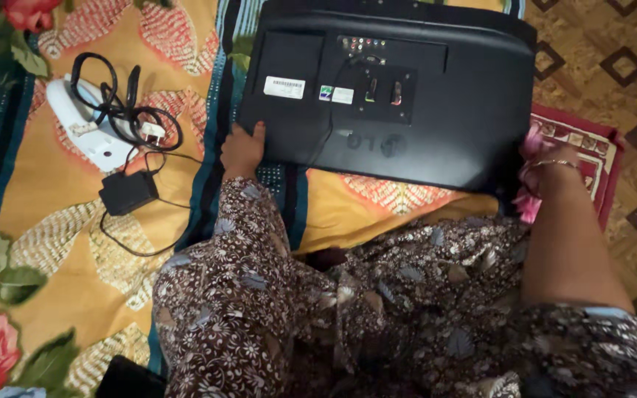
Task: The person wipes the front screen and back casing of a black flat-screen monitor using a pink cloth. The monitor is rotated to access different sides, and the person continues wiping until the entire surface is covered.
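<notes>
While the black flat television (399, 88) lies screen-down on the floral bedspread (46, 243), the left hand (242, 149) grips its near-left edge, thumb on the back panel, fingers tucked under. The right hand (547, 158), bracelet on the wrist, sits at the near-right corner of the set against a pink cloth (529, 203); its fingers are hidden, so can't tell its grip. Left of the left hand, well apart: black power adapter (127, 191), tangled cables (123, 110), white stand (86, 125).
</notes>
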